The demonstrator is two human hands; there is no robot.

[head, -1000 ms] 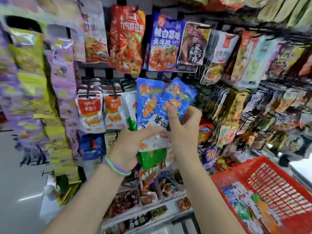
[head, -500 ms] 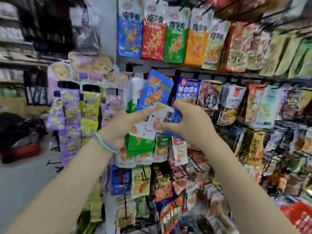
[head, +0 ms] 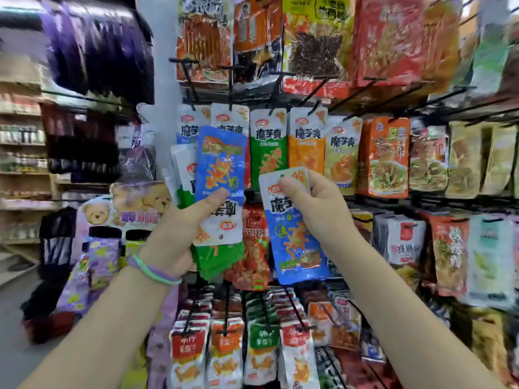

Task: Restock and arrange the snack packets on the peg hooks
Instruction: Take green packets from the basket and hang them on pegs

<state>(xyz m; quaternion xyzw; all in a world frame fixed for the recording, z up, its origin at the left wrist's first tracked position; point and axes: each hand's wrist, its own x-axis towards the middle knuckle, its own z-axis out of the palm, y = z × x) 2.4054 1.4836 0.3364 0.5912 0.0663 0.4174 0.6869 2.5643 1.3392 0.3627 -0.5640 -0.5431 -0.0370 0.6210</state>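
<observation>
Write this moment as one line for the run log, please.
left hand: grips stack of packets, top one upside down | right hand: pinches single blue packet upright by top | peg hooks: not yet reached

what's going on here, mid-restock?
Yes. A person faces a peg-hook snack rack. The left hand grips a fanned bunch of packets, a blue one in front, upside down, with green ones behind. The right hand pinches a single blue packet by its white top, upright, in front of the hanging row. It is not on a hook yet.

Green, seemingly purple wristbands [head: 153,269]; arms bare.
</observation>
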